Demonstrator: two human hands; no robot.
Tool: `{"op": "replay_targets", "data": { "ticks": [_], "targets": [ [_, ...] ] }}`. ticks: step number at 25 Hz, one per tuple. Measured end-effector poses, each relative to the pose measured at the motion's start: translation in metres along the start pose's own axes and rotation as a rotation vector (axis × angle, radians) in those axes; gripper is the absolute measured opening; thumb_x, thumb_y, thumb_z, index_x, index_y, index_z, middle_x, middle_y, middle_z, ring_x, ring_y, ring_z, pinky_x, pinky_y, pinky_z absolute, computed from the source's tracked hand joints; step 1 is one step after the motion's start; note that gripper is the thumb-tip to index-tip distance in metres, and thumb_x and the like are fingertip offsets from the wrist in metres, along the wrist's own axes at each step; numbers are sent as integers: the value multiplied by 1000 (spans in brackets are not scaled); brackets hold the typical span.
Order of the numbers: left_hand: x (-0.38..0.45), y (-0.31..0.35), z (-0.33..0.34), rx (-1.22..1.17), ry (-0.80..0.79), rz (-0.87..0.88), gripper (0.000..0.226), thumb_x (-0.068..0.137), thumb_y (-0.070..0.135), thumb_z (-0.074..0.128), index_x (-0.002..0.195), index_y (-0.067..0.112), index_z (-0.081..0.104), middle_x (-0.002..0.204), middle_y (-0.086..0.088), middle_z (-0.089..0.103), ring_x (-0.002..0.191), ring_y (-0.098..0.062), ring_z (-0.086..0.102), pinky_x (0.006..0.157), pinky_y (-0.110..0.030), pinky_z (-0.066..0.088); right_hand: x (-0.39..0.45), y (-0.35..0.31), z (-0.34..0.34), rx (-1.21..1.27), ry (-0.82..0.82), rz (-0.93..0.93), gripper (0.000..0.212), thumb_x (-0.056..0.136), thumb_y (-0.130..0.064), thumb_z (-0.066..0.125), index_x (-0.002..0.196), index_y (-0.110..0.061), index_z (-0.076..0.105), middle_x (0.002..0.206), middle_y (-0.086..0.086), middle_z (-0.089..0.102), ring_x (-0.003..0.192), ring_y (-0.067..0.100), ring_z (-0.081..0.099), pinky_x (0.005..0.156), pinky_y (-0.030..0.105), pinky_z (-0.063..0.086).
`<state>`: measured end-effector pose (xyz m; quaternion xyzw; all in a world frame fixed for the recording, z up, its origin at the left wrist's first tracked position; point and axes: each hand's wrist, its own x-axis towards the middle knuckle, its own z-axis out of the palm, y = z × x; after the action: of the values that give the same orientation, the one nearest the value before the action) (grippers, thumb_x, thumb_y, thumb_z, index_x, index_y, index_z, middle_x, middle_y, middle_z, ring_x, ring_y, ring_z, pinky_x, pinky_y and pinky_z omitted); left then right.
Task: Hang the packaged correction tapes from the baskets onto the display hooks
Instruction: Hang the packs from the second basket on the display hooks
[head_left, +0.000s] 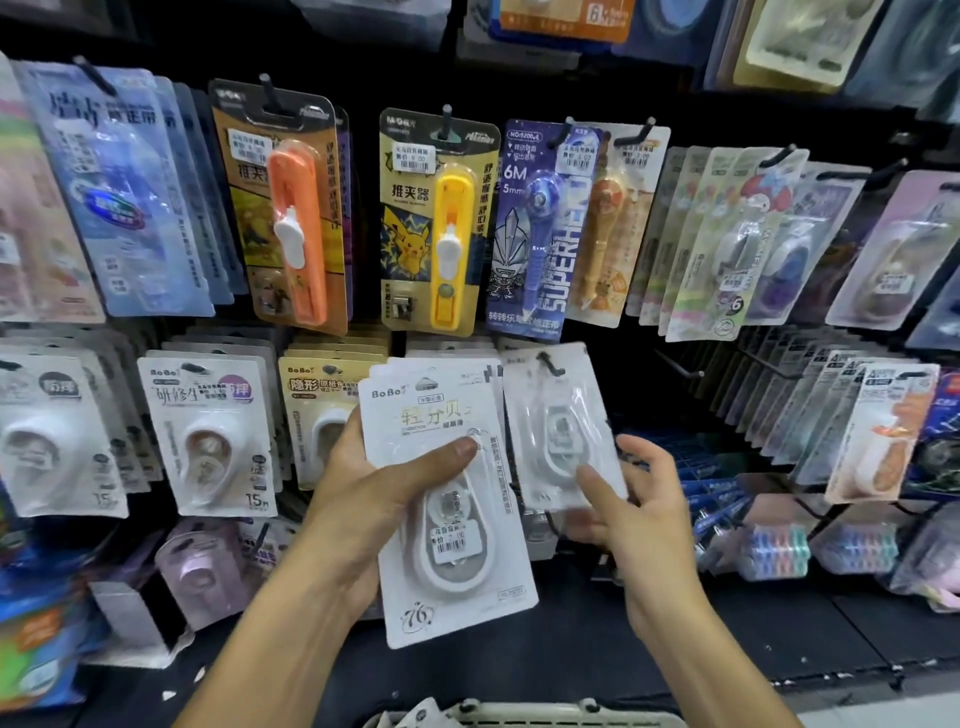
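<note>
Left hand (363, 483) fingers clamped on a stack of white correction tapes (452, 499), centre. Right hand (639, 514) fingers pinch the lower edge of one pack (563, 431) on its hook (550, 364). Bare hooks (680, 366) right; basket rim (524, 717) near.

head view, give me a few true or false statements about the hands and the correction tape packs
1. The left hand holds a stack of white packs. True.
2. The right hand is empty. False: its fingers hold a single pack by the lower edge.
3. The single pack's hang hole is at a black hook. True.
4. The yellow pack with a cartoon character hangs below the hands. False: it hangs above them.
5. A basket rim shows at the bottom edge. True.
</note>
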<state>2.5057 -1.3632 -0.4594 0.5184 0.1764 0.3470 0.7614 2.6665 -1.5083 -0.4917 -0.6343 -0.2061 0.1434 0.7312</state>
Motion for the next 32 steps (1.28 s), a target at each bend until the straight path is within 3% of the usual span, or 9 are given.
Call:
{"op": "replay_targets", "data": {
  "ticks": [2,5,7,12,15,19,24,28,32],
  "targets": [
    [0,-6,8,11,75,21,78,52,12,94,124,15,64,104,-8,81,88,-28,79,62,-34,63,1,-1,7,-46,-65,23,41,92,-34,72,126,-39,49,128,-13,61,104,14,69,89,41,59],
    [0,-13,17,24,151,37,77,49,26,93,119,23,64,99,1,82,85,-21,80,59,-29,62,-23,-3,16,-169,-360,-71,57,68,-69,79,119,-51,59,119,-22,67,105,2,68,83,26,57],
    [0,-15,18,29,106,1,77,50,30,98,119,24,65,102,1,81,88,-20,80,61,-28,62,-37,-3,20,-169,-436,-98,52,64,-61,85,109,-44,66,108,-11,75,94,10,74,74,23,58],
    [-1,-7,8,102,44,-50,51,76,4,82,120,26,67,109,-1,80,98,-20,78,83,-40,61,-19,-15,7,136,-115,100,31,83,-27,78,109,-14,67,90,6,78,62,18,72,43,23,50],
    [1,-3,2,124,129,20,43,83,2,77,115,29,67,103,6,81,93,-13,78,76,-29,58,-11,-17,-15,56,-26,96,12,89,-16,73,100,-20,75,84,2,78,57,9,68,40,13,42],
    [4,-4,3,102,165,68,49,73,12,84,117,27,68,105,6,81,94,-13,78,78,-31,57,-2,-14,-14,28,-21,98,21,92,-13,69,110,-23,75,85,-2,78,50,5,62,40,15,40],
    [6,-13,13,61,199,50,56,65,21,85,118,26,67,104,5,81,93,-17,79,72,-31,60,11,-13,17,-16,-197,116,57,90,-30,74,140,-34,48,134,-10,58,113,17,65,92,37,57],
    [6,-17,20,108,187,23,64,57,34,88,116,25,65,101,4,81,90,-16,79,67,-28,62,-16,-7,28,-133,-413,-72,45,67,-46,86,107,-43,66,107,-9,76,92,8,73,70,20,57],
    [5,-10,13,92,147,-33,42,81,18,82,120,24,66,105,2,81,94,-18,78,68,-29,62,-13,-11,20,125,-253,42,46,74,-27,86,114,-19,65,97,4,79,69,16,74,44,25,50]
  ]
}}
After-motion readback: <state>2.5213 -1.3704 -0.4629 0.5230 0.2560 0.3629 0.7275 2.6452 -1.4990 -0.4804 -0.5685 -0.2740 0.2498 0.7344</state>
